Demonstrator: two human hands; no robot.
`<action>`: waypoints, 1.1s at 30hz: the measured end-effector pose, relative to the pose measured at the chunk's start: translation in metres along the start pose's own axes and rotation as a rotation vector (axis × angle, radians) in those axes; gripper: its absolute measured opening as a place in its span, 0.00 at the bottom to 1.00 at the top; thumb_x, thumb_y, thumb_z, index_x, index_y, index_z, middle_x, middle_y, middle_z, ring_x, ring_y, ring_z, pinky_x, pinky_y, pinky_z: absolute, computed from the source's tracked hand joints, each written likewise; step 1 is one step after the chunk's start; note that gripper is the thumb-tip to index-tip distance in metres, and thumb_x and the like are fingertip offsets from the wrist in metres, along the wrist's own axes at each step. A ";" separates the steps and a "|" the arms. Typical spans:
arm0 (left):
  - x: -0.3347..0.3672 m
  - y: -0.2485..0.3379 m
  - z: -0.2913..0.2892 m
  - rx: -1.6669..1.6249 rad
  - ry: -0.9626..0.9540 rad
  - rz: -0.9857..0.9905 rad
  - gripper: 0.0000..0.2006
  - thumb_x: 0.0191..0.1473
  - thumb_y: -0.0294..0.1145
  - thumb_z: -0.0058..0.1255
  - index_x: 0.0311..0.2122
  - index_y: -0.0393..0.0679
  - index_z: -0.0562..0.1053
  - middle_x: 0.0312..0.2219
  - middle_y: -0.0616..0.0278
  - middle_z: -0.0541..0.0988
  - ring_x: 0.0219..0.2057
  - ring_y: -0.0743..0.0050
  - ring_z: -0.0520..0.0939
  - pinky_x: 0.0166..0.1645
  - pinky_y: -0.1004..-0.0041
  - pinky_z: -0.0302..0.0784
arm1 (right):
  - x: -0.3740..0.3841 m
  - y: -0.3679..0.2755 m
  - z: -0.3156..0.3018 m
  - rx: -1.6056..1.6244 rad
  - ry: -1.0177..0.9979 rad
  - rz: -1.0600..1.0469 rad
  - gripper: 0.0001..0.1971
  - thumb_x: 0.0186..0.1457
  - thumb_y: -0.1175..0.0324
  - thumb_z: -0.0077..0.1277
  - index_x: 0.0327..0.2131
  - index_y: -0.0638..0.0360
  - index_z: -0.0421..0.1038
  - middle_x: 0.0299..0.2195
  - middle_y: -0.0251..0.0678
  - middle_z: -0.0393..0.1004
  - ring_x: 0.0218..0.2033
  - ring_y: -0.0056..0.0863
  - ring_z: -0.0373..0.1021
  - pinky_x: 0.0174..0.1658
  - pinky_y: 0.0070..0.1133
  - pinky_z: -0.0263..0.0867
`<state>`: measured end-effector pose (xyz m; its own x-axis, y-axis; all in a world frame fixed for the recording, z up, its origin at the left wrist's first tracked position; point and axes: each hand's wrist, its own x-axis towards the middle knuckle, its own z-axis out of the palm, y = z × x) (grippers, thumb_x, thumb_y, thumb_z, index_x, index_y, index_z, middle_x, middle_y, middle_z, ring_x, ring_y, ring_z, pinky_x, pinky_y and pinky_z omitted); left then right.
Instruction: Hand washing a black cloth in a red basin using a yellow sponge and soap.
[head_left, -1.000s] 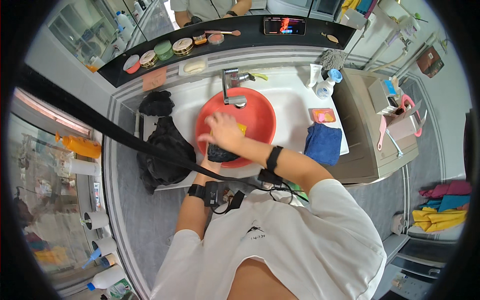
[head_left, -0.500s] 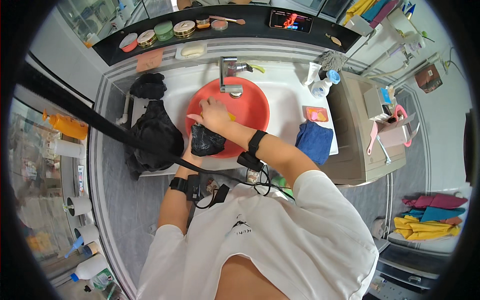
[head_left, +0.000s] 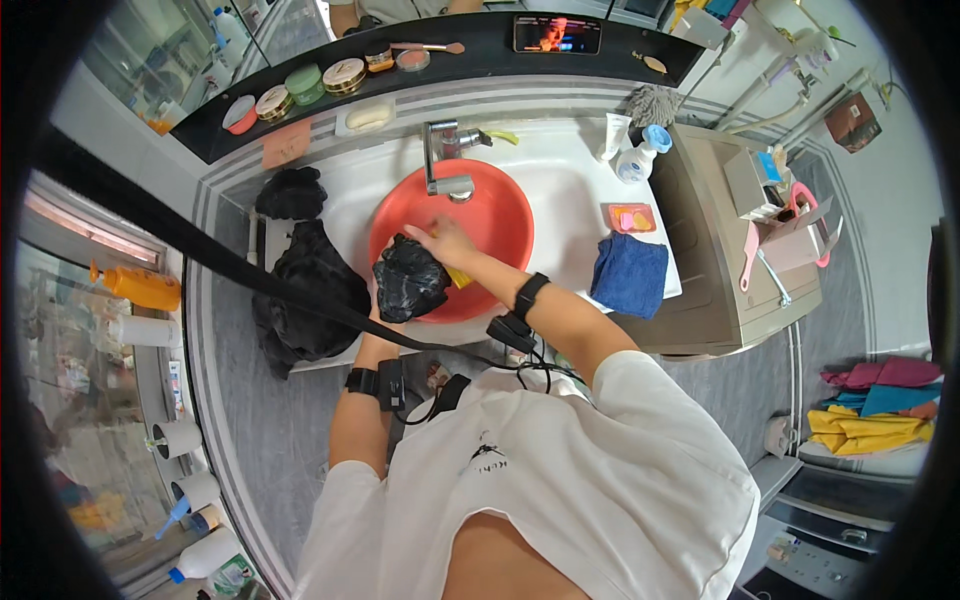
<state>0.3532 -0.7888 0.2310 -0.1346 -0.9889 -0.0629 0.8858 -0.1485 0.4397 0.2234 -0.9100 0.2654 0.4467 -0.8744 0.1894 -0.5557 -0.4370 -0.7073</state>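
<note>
A wet, bunched black cloth (head_left: 410, 282) is held over the near left part of a red basin (head_left: 505, 215). My left hand (head_left: 384, 305) is closed round its near-left side, the fingers mostly hidden beneath it. My right hand (head_left: 446, 246) curls at the cloth's upper right edge, slightly smeared by motion. A yellow object (head_left: 459, 277) shows from under its palm; its kind is hidden. The basin sits in a white sink (head_left: 575, 200), below a chrome faucet (head_left: 450, 186).
Black fabric (head_left: 310, 295) drapes over the sink's left edge, with a smaller black bundle (head_left: 291, 193) behind. On the right lie a folded blue cloth (head_left: 630, 275), a soap tray (head_left: 632, 217) and a pump bottle (head_left: 642, 158). A dark shelf (head_left: 490, 65) holds cosmetics and a phone (head_left: 557, 35).
My right hand has come nearer and slightly right, from above the basin's middle to the cloth's edge. The cloth has turned and spread a little in my left hand. The view has shifted slightly.
</note>
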 end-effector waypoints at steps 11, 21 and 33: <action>0.014 -0.002 -0.010 -0.125 -0.056 -0.006 0.21 0.55 0.44 0.42 0.47 0.39 0.66 0.47 0.53 0.71 0.48 0.64 0.72 0.54 0.64 0.65 | -0.035 0.021 -0.046 1.666 -0.642 0.886 0.19 0.49 0.59 0.54 0.44 0.54 0.68 0.40 0.36 0.73 0.40 0.33 0.70 0.43 0.32 0.67; 0.012 0.012 0.031 -0.209 0.295 -0.157 0.27 0.51 0.52 0.46 0.47 0.38 0.67 0.47 0.49 0.71 0.46 0.57 0.74 0.52 0.61 0.67 | -0.020 0.023 -0.073 1.677 -0.448 1.028 0.13 0.38 0.70 0.53 0.32 0.59 0.69 0.28 0.40 0.73 0.29 0.39 0.70 0.35 0.34 0.69; 0.030 -0.022 0.032 -0.216 0.220 -0.009 0.21 0.55 0.50 0.41 0.46 0.43 0.67 0.35 0.60 0.74 0.38 0.66 0.77 0.44 0.66 0.75 | -0.035 -0.040 -0.072 1.766 -0.762 0.789 0.27 0.42 0.75 0.49 0.48 0.50 0.54 0.28 0.49 0.71 0.29 0.45 0.71 0.34 0.35 0.69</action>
<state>0.3154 -0.8154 0.2478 -0.0641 -0.9612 -0.2683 0.9622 -0.1309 0.2390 0.1790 -0.8771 0.3360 0.8956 -0.2866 -0.3404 0.1800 0.9329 -0.3119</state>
